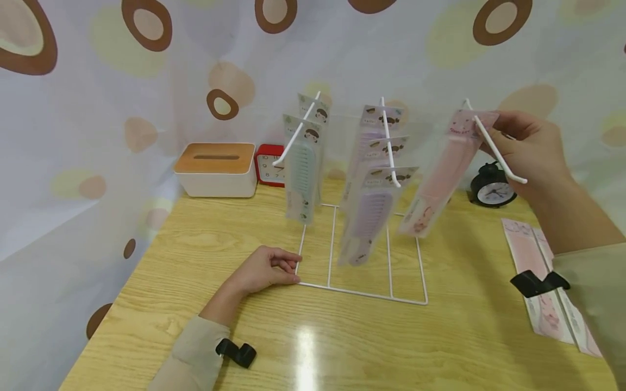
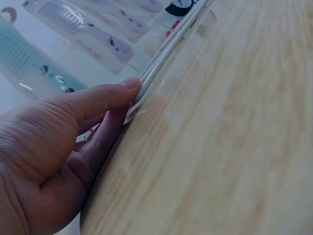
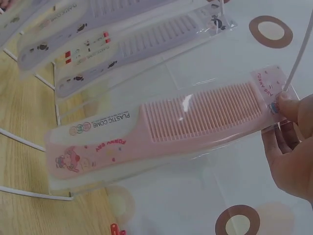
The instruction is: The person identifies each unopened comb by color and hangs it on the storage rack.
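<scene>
A white wire display rack [image 1: 362, 294] stands on the wooden table, with three prongs sticking out toward me. My left hand [image 1: 266, 269] pinches the front left corner of its base between thumb and fingers. At the right prong my right hand [image 1: 530, 144] pinches the top of a packaged pink comb [image 3: 200, 115], whose header the prong passes through. Several packaged purple combs [image 1: 371, 214] hang on the middle prong. Packaged green combs [image 1: 300, 171] hang on the left one.
Two packaged pink combs [image 1: 530, 260] lie on the table at the right, partly behind my sleeve. Along the back stand a white tissue box [image 1: 215, 182] with a wooden lid, a red clock [image 1: 269, 163] and a black alarm clock [image 1: 494, 190]. A patterned cloth hangs behind.
</scene>
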{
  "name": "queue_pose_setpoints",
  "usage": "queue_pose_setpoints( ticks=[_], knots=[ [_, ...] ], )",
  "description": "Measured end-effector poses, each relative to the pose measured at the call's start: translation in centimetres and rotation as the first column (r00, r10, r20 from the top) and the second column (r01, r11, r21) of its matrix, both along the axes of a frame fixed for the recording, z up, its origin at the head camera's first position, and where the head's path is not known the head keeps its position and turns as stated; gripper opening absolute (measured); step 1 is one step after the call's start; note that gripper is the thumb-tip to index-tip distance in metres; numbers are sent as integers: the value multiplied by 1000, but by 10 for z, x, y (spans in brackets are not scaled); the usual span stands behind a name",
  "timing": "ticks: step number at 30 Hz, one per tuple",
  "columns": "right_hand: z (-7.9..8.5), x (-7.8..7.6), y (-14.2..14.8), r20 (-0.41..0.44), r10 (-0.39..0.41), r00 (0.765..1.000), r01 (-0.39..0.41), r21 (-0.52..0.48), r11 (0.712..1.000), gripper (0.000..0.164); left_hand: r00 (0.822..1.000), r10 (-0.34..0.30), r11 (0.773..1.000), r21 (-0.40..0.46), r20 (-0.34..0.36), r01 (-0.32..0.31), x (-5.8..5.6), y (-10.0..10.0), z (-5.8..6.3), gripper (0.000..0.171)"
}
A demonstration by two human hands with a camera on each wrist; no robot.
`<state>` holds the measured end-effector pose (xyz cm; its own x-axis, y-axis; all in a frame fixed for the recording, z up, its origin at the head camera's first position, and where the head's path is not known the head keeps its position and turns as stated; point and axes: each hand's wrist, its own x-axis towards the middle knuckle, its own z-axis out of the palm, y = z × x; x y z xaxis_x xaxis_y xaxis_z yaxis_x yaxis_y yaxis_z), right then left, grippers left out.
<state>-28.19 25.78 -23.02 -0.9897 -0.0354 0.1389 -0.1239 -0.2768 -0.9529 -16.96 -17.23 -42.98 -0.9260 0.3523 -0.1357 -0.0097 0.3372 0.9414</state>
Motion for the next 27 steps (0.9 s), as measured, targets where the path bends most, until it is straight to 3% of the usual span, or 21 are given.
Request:
queue_pose_setpoints(
  ticks=[5, 12, 15, 17, 18, 20, 21, 23, 26, 27],
  knots=[
    [-6, -8, 1, -17, -51, 999, 51, 7, 999, 15, 1000, -6, 1000, -9, -1, 6, -2, 1, 0, 44],
    [-18, -11, 10, -18, -34, 999, 34, 20, 999, 21, 1000, -4, 1000, -2, 8, 4, -1, 0, -2, 44],
    [-28, -8, 23, 4, -28, 1000, 27, 128, 991, 28, 1000, -4, 1000, 0, 8, 4, 0, 0, -2, 44],
    [-39, -6, 37, -12, -28, 1000, 30, 306, 952, 31, 1000, 0, 1000, 1, 9, 0, 0, 0, -1, 44],
    [-47, -6, 45, -35, -27, 999, 39, 412, 910, 32, 1000, 2, 1000, 3, 10, -2, 0, 0, -1, 44],
    [-64, -6, 65, -69, -20, 997, 58, 603, 796, 31, 1000, 4, 1000, 7, 11, -5, 1, 0, -1, 43],
    [-75, -7, 76, -94, -13, 996, 74, 694, 716, 31, 1000, 4, 1000, 10, 11, -4, 1, 0, -1, 43],
    [-98, -7, 101, -156, 13, 988, 127, 849, 512, 27, 1000, 2, 1000, 15, 12, -3, 1, 0, -1, 44],
    [-137, -6, 139, -231, 78, 970, 195, 927, 321, 26, 1000, -2, 1000, 14, 11, 1, 1, 0, -2, 44],
    [-149, -4, 150, -228, 86, 970, 196, 941, 277, 30, 1000, -2, 1000, 10, 11, 2, 0, -1, -2, 45]
  ],
)
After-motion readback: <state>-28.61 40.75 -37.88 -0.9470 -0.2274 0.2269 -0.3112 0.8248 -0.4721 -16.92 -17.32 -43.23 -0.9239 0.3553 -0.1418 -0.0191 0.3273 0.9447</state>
